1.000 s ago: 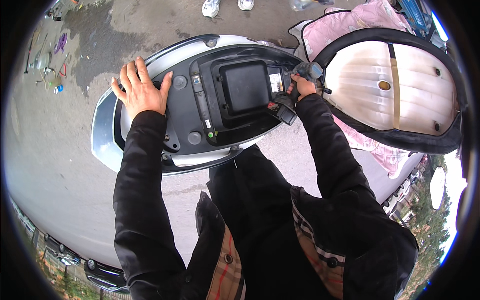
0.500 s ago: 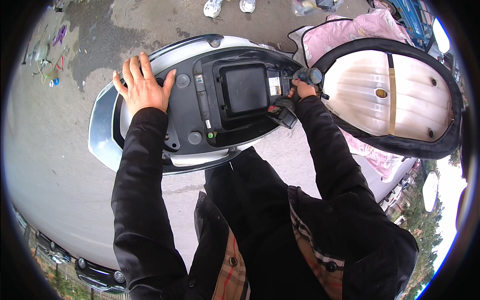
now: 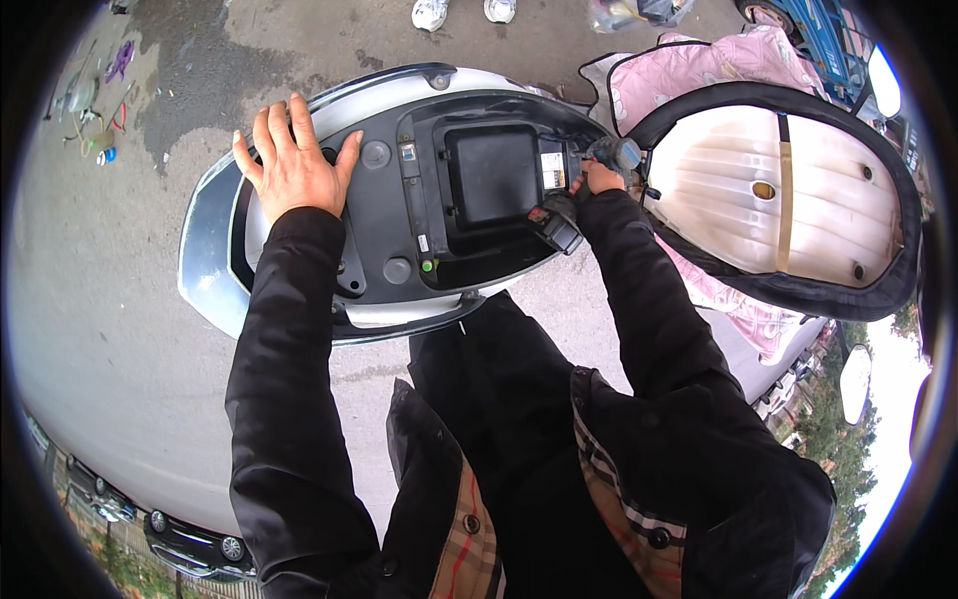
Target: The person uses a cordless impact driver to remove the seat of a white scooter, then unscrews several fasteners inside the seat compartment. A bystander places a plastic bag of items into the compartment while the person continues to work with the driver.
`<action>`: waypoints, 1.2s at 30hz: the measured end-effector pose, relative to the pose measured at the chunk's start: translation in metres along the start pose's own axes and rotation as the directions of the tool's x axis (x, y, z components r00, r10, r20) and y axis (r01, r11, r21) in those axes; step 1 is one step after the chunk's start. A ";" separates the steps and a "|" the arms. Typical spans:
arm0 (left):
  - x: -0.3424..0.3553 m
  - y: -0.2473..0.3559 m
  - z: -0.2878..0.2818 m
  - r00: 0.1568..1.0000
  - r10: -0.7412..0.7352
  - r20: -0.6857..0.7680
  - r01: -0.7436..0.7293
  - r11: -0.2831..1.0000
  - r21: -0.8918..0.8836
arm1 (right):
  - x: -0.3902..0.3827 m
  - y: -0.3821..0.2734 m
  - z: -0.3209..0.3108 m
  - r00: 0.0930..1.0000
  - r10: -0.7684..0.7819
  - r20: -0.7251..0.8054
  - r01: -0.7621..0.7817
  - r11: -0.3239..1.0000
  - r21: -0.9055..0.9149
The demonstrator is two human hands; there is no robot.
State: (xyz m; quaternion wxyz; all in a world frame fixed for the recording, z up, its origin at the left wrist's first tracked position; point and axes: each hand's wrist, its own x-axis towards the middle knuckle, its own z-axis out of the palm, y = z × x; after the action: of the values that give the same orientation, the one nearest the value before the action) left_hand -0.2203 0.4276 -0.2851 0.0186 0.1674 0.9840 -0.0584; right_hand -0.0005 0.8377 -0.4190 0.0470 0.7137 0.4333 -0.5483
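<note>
Seat right of scooter body

Looks steeply down from the person's head through a wide fisheye lens, upright and unmirrored. Faces the uncovered scooter body from above, near enough to spread it across the upper middle. Takes in both black sleeves from the lower edge, white shoes at the top, and parked cars at lower left.
</note>
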 end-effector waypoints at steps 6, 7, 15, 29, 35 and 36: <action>0.000 -0.001 0.000 1.000 0.008 -0.021 -0.008 1.000 -0.007 | -0.002 -0.011 -0.005 0.997 -0.058 0.050 0.063 0.991 -0.117; 0.000 -0.001 0.000 1.000 0.007 -0.021 -0.007 1.000 -0.007 | -0.002 -0.011 -0.005 0.998 -0.053 0.032 0.057 0.992 -0.115; 0.001 0.000 0.001 1.000 0.001 -0.010 -0.001 1.000 -0.001 | 0.007 -0.006 -0.006 0.999 -0.007 0.050 0.009 0.999 -0.040; 0.001 0.000 0.003 0.999 0.007 -0.035 -0.008 1.000 -0.020 | 0.011 0.006 0.000 0.999 -0.027 0.024 0.027 1.000 0.010; 0.000 0.000 0.003 0.999 0.011 -0.035 -0.012 1.000 -0.019 | -0.013 0.013 -0.004 0.999 -0.046 0.016 0.043 0.984 0.175; 0.000 0.000 0.003 1.000 0.008 -0.018 -0.008 1.000 -0.006 | -0.019 0.015 -0.007 0.999 -0.048 0.002 0.046 0.982 0.185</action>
State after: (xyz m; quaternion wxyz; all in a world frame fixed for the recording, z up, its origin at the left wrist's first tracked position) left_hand -0.2197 0.4275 -0.2879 0.0106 0.1716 0.9836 -0.0539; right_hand 0.0145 0.8218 -0.4067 -0.0309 0.7027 0.3972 -0.5895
